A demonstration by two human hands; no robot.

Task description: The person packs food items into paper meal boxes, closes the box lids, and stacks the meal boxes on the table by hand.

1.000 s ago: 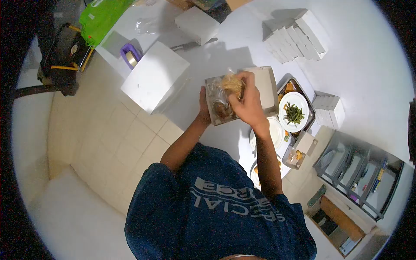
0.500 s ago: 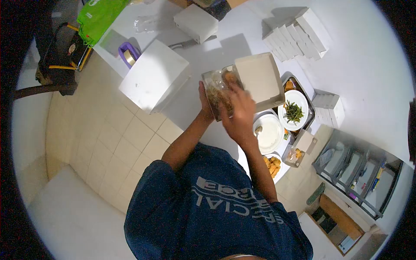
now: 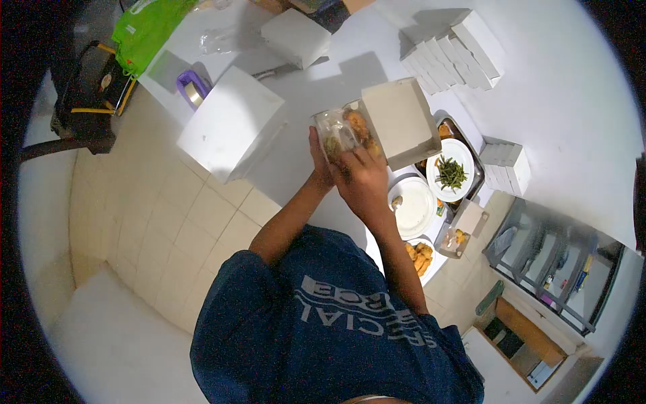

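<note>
The left hand [image 3: 321, 158] holds the side of the open box [image 3: 402, 124], with its fingers along the edge. The right hand [image 3: 363, 180] has its fingers bent and close together down in the box, by the brown food [image 3: 356, 123] and clear plastic [image 3: 345, 137]; I cannot tell if they hold anything. The box is over the desk [image 3: 296, 101], near a white plate [image 3: 449, 148]

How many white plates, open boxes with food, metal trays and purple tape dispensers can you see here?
White plates: 3
Open boxes with food: 2
Metal tray: 1
Purple tape dispenser: 1
Total: 7
</note>
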